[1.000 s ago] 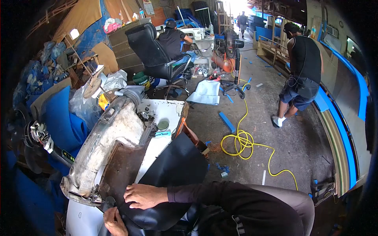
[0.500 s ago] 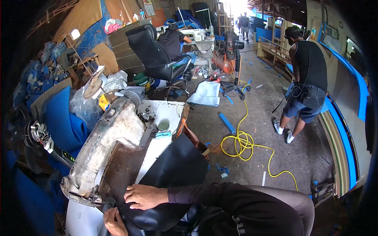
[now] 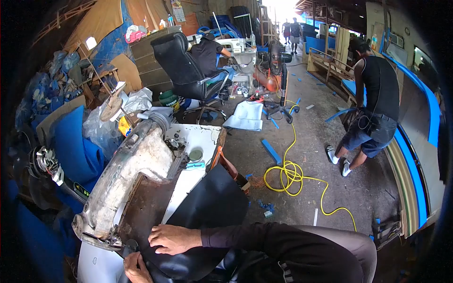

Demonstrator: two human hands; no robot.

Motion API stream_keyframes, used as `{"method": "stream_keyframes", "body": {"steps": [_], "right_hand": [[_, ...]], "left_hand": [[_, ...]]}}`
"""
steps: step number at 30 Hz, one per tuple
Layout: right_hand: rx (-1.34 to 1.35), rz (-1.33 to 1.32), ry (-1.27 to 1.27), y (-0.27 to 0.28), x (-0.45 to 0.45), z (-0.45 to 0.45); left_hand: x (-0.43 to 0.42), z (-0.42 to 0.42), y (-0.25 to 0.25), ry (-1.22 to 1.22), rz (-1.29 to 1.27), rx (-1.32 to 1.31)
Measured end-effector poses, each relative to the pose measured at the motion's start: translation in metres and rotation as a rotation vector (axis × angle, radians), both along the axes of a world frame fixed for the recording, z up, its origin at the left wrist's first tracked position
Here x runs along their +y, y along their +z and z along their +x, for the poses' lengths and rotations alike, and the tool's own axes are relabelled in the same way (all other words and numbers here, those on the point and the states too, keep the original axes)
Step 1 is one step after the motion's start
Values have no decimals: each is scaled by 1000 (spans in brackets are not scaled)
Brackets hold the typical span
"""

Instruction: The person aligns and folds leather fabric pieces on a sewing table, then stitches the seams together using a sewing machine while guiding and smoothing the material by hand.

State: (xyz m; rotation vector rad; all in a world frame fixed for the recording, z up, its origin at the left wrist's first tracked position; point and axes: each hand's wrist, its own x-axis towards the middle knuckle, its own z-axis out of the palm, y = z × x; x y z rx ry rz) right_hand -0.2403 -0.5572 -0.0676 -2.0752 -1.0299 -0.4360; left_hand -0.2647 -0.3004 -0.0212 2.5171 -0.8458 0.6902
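An old, worn sewing machine [image 3: 141, 158] extends diagonally over a brown and white worktable [image 3: 193, 134]. A black sheet of material [image 3: 207, 203] lies over the table's near side and drapes toward my lap. My right hand [image 3: 173, 239] rests palm down on this sheet, its fingers slightly bent and apart. Nearer the bottom edge, my left hand [image 3: 137, 268] pinches the sheet's edge just below the machine's needle end. A small round dark part [image 3: 131, 245] sits between the machine head and my left hand.
A round green tin [image 3: 195, 154] and a light blue tool [image 3: 195, 165] lie on the table. A yellow cord [image 3: 293, 177] coils on the floor. One person [image 3: 377, 89] bends at the right; another [image 3: 206, 56] sits beyond a black chair [image 3: 172, 61].
My hands have hardly moved on the black sheet. The person at the right has moved slightly right and bends lower, with a blue strip now showing beside them. Two people farther back have come closer.
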Motion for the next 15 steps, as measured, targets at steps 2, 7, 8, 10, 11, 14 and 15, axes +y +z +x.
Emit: {"method": "stream_keyframes", "body": {"steps": [2, 7, 8, 10, 11, 14, 15], "right_hand": [[19, 7, 2, 1, 0, -1], [-4, 25, 5, -3, 1, 0], [-11, 25, 5, -3, 1, 1], [-10, 22, 4, -4, 1, 0], [-10, 20, 4, -3, 1, 0], [13, -6, -1, -2, 1, 0], [7, 1, -3, -2, 1, 0]], "left_hand": [[1, 0, -1, -2, 10, -8], [0, 0, 1, -9, 1, -8], [-1, -1, 1, -11, -6, -8], [-2, -2, 3, -12, -18, -9], [-2, -2, 3, -8, -17, -11], [-3, -2, 3, 1, -19, -12], [-4, -2, 3, 3, -21, -12]]}}
